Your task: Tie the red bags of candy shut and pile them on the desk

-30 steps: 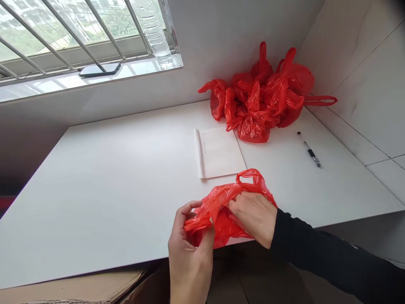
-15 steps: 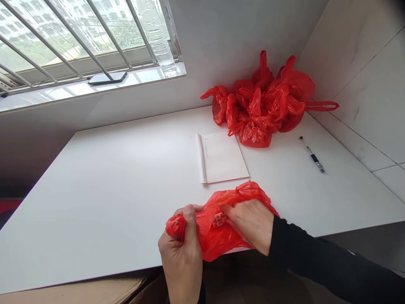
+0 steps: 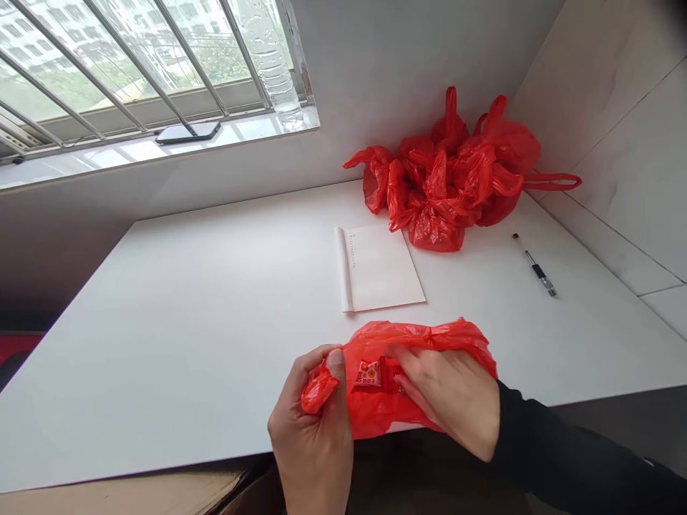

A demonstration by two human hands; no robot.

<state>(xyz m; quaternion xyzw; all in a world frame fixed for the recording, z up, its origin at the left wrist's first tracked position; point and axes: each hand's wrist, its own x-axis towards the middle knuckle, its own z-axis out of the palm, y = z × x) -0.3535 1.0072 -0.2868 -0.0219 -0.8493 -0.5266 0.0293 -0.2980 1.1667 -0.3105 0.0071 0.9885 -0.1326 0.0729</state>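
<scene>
A red plastic bag (image 3: 370,422) lies at the table's front edge, its mouth spread between my hands. My left hand (image 3: 316,415) is closed around the gathered left end of the bag, with the thumb on top. Inside the bag rests a small red-and-white wrapped packet (image 3: 369,374) with flower print and lettering. My right hand (image 3: 448,386) reaches into the opening from the right. Its fingers and thumb close around a second small red packet (image 3: 396,375), which they partly hide.
Several knotted red bags (image 3: 445,179) are piled in the back corner. A notepad (image 3: 383,268) lies in front of them, and a pen (image 3: 541,275) is at the right. On the windowsill are a phone (image 3: 187,133) and a clear plastic bottle (image 3: 279,86).
My right hand has moved to the right inside the bag, and the opening is pulled wider. The printed packet shows more fully now. My left hand keeps its hold on the bag.
</scene>
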